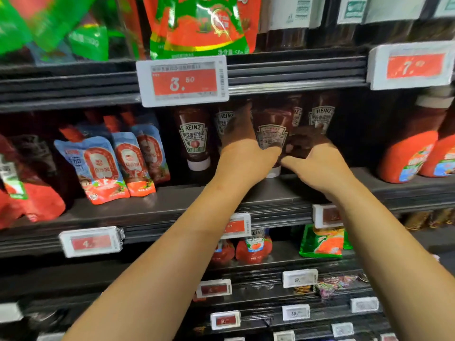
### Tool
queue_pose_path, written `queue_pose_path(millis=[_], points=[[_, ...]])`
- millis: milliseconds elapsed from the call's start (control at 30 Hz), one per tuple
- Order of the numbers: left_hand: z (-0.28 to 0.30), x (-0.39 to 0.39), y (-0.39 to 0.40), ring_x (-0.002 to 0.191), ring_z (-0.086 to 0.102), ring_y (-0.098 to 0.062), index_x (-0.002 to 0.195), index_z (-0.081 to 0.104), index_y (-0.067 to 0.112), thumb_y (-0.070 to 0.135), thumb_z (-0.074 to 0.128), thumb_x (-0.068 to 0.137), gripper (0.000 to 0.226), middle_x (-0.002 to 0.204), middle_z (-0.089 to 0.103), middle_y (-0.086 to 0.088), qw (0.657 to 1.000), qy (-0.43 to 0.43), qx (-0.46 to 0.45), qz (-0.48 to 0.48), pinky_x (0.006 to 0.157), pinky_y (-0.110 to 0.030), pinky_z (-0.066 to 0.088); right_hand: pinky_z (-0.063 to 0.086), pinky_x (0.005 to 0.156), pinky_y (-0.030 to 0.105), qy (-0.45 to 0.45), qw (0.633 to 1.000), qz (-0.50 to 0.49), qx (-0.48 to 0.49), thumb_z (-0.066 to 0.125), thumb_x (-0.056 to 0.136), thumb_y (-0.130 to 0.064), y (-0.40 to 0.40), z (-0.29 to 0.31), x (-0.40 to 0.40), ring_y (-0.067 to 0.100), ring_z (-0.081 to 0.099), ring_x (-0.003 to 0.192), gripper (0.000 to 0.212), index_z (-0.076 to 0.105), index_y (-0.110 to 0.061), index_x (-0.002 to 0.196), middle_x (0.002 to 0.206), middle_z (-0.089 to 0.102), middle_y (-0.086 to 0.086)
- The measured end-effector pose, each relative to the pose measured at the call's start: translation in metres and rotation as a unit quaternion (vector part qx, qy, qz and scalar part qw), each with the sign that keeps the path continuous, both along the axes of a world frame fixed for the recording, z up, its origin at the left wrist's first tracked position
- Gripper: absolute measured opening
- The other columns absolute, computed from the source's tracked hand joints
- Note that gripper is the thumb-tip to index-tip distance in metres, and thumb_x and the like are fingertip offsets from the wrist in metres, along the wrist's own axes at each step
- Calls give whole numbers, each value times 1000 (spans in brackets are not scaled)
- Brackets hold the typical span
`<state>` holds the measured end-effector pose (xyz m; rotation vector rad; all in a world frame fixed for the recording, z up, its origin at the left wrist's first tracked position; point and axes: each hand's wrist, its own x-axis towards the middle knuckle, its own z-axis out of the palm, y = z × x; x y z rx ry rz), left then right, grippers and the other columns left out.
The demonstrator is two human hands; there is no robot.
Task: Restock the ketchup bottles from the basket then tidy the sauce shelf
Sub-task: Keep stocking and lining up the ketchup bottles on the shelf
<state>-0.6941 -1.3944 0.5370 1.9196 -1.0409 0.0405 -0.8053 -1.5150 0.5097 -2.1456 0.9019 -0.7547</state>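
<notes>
Both hands clasp one ketchup bottle (pixel 270 134) (cap down) on the sauce shelf (pixel 172 200): left hand (pixel 243 153) fingers wrap its 9 o'clock side, right hand (pixel 312 156) fingers curl at 3 o'clock. More bottles (pixel 194 136) stand alongside.

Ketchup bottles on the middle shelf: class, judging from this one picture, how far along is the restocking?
Done: several ketchup bottles already stand cap-down on the sauce shelf.
In hand: the left hand and right hand hold one bottle, its back label facing out, at the shelf front.
Left: seating it label-forward and tidying the blue pouches. The basket is out of view, so remaining stock is unknown.
</notes>
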Motion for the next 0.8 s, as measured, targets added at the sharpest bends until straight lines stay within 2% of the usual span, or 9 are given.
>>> queue_pose_path(millis=[67,133,200,267,400,467,600,700,800], points=[[2,-3,-6,137,42,-25,156,21,28,31,78,80,95,150,44,-6,1000,-9,2,7,106,-32,40,54,88,37,17,1000,12,11,73,83,-37,1,-3,8,23,63,103,41,64,-21,119,115,68,2],[2,-7,-8,142,36,-28,158,17,26,29,78,81,99,154,38,-9,1000,-16,4,2,113,-40,38,47,81,30,4,1000,19,3,68,87,-31,3,-5,14,19,58,97,43,57,-25,128,112,64,-1],[1,-10,-9,146,29,-30,160,12,25,27,77,83,101,159,32,-10,1000,-19,9,-2,116,-44,34,43,81,27,-18,1000,25,-7,64,89,-23,5,-3,20,17,54,97,52,50,-24,139,116,61,1],[1,-10,-11,146,30,-30,160,11,24,28,77,84,102,159,33,-10,1000,-13,15,-5,116,-45,35,45,84,29,-31,999,22,-8,62,89,-21,6,-1,24,21,58,102,51,50,-21,139,123,63,5],[9,-1,-14,137,45,-27,158,19,27,43,81,78,102,151,45,-7,1000,5,25,2,112,-37,40,51,83,31,-68,997,-3,-27,65,85,-22,14,-3,25,30,64,106,43,58,-16,127,117,68,9],[12,3,-15,133,50,-24,155,26,27,48,83,75,100,147,50,-4,1000,13,18,6,105,-28,40,53,80,30,-94,995,0,-38,75,79,-24,23,-4,26,26,65,100,47,59,-14,122,110,69,7],[14,14,-14,129,53,-24,147,35,28,53,85,70,95,142,55,-1,1000,15,10,7,97,-27,39,53,74,26,-78,995,29,-55,87,70,-36,36,-12,23,12,67,89,47,64,-17,106,99,73,-2],[11,24,-9,122,54,-19,145,39,33,50,86,69,91,137,56,2,1000,26,-2,-4,91,-25,39,58,83,28,-77,995,53,-35,88,69,-42,30,-13,16,3,69,92,44,70,-26,106,99,75,-10],[14,35,0,117,55,-12,144,44,36,37,91,67,90,130,56,11,995,83,-16,-61,90,-22,45,58,90,34,-100,987,115,50,90,71,-32,19,-10,12,5,71,96,55,64,-27,119,106,75,-9]])
